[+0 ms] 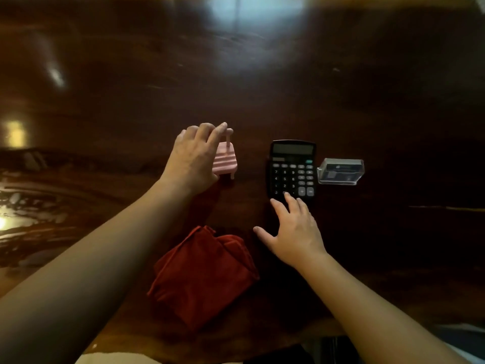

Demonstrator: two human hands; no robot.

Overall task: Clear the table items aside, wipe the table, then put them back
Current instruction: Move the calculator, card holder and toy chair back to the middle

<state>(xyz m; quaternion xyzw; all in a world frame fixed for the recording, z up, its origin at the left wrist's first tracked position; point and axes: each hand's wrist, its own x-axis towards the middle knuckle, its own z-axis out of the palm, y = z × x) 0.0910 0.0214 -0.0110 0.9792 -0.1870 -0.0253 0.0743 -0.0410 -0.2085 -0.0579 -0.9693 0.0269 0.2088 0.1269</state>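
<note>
Centrally, 1 pink suitcase-shaped holder [225, 161] stands upright on a dark, glossy wooden table [262, 82]. L hand [195, 157] reaches over it, fingers curled round the thin upright handle at its top. Just to the R sits 1 black calculator [292, 168], keys up; R hand [292, 229] is spread flat, fingers straight, tips touching the calculator's near edge. Beside that, further R, is 1 clear plastic box [340, 171]. Nearer the person, btw both forearms, lies 1 folded red cloth [203, 278].
</note>
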